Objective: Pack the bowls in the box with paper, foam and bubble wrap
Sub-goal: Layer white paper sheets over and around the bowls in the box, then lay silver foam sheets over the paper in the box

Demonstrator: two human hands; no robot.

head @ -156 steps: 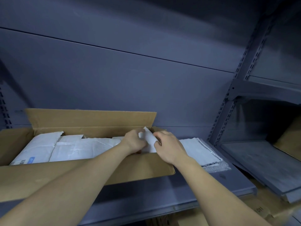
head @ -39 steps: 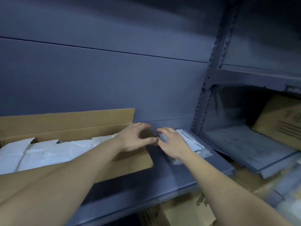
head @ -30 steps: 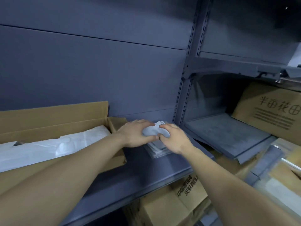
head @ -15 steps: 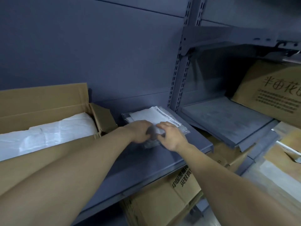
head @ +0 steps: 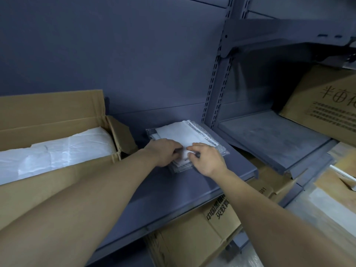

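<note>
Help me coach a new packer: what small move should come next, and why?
Probably peel the top sheet free and lift it. The left hand and right hand seem to pinch its near edge on the stack, and the open box beside it shows only white paper on top.

Grey shelf (head: 173,189) here, slotted upright (head: 212,83) at back right corner; printed carton (head: 202,228) under front edge, second carton (head: 323,105) leaning on right-hand shelf (head: 269,135).
</note>
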